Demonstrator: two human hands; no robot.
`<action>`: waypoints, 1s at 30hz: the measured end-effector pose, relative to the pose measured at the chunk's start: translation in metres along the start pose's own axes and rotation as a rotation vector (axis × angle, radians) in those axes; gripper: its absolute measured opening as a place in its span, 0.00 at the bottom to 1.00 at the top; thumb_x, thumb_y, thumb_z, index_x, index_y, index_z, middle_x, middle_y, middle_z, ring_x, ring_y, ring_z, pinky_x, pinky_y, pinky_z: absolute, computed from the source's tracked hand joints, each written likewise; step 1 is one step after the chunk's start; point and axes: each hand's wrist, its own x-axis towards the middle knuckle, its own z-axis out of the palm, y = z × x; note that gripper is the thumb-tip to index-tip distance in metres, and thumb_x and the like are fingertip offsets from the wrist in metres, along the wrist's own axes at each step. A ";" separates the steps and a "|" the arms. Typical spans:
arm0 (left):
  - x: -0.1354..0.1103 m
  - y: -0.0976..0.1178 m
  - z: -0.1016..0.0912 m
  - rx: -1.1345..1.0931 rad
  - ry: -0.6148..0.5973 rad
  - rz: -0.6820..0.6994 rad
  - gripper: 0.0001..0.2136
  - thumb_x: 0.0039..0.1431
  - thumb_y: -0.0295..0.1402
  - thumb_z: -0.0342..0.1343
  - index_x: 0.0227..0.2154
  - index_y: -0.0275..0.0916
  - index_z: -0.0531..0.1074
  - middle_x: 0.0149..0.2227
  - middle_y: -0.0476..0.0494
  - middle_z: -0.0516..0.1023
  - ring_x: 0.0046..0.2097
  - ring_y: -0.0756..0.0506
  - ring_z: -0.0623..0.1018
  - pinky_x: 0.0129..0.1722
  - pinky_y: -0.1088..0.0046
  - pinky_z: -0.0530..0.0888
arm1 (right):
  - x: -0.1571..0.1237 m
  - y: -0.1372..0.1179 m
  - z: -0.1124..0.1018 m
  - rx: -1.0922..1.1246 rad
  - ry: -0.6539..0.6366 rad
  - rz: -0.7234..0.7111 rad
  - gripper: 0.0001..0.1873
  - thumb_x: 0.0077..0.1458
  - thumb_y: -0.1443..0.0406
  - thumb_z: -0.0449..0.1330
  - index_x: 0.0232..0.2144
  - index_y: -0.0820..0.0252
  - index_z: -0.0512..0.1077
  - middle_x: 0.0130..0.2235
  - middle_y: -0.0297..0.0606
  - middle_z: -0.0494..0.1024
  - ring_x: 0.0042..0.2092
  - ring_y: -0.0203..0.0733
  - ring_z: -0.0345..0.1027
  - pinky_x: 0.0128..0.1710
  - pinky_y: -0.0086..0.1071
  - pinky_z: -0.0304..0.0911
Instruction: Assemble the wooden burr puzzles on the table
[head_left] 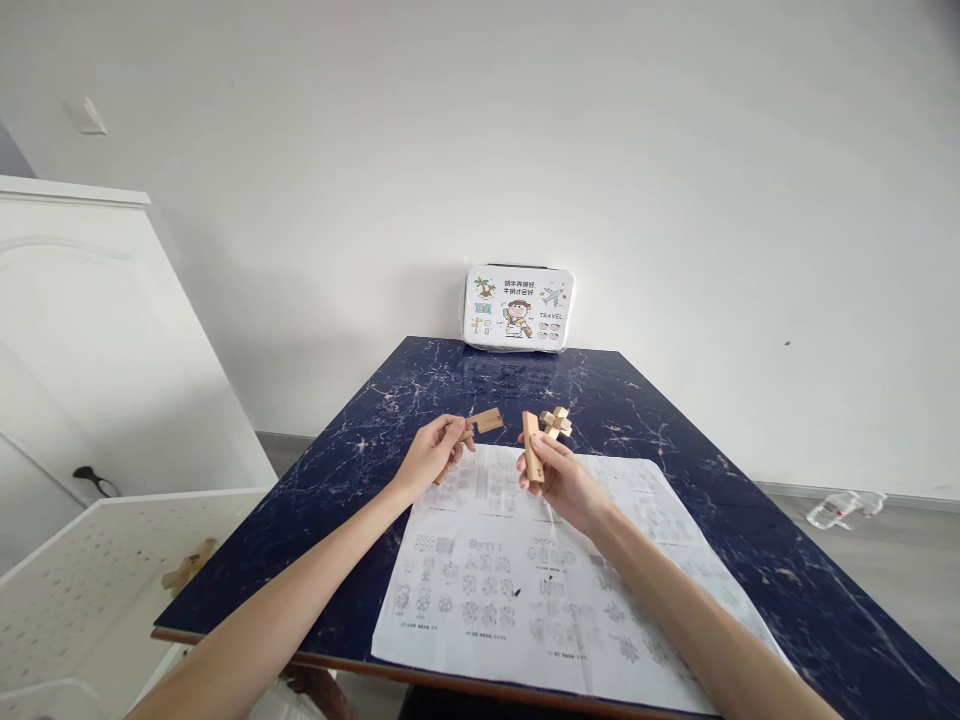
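Note:
My left hand point(437, 452) is closed in a pinch on a notched wooden puzzle piece point(487, 419), which points right from the fingertips. More wood shows below these fingers, partly hidden, and I cannot tell whether it is a separate piece. My right hand point(561, 484) grips a straight wooden bar point(532, 448) between thumb and fingers, held nearly upright. Just behind the right hand, an interlocked wooden burr puzzle point(556, 422) rests on the dark blue marbled table point(360, 450). Both hands are over the far edge of a printed instruction sheet point(502, 560) with rows of diagrams.
A white case point(519, 308) with cartoon prints stands at the table's far end against the wall. To the left are a white cabinet point(97, 330) and a white perforated surface point(90, 570) with a brown object point(187, 566). Clear plastic point(844, 509) lies on the floor at right.

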 end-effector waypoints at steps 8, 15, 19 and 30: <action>0.004 -0.014 -0.011 0.497 0.262 0.080 0.17 0.69 0.50 0.50 0.38 0.41 0.72 0.35 0.42 0.82 0.36 0.43 0.79 0.38 0.69 0.72 | -0.001 0.007 0.007 -0.380 0.069 -0.094 0.25 0.56 0.42 0.63 0.31 0.58 0.71 0.30 0.33 0.71 0.32 0.38 0.64 0.33 0.31 0.59; 0.013 -0.034 -0.027 0.944 0.367 0.094 0.14 0.70 0.39 0.45 0.29 0.40 0.67 0.38 0.38 0.75 0.44 0.38 0.74 0.46 0.62 0.70 | 0.001 0.009 0.005 -0.372 0.092 -0.055 0.27 0.53 0.41 0.65 0.27 0.57 0.66 0.23 0.28 0.61 0.24 0.33 0.50 0.25 0.31 0.46; 0.011 -0.038 -0.029 1.093 0.355 0.013 0.13 0.69 0.39 0.47 0.29 0.40 0.67 0.41 0.35 0.74 0.47 0.35 0.73 0.45 0.60 0.69 | 0.002 0.010 0.004 -0.386 0.078 -0.044 0.27 0.53 0.41 0.66 0.27 0.57 0.66 0.24 0.28 0.62 0.24 0.33 0.52 0.25 0.31 0.48; 0.009 -0.045 -0.040 1.227 0.197 0.008 0.14 0.65 0.43 0.51 0.30 0.38 0.72 0.47 0.32 0.70 0.52 0.31 0.68 0.52 0.50 0.69 | 0.004 0.015 0.002 -0.616 0.075 -0.067 0.26 0.55 0.40 0.62 0.29 0.57 0.67 0.24 0.29 0.64 0.24 0.35 0.55 0.25 0.31 0.50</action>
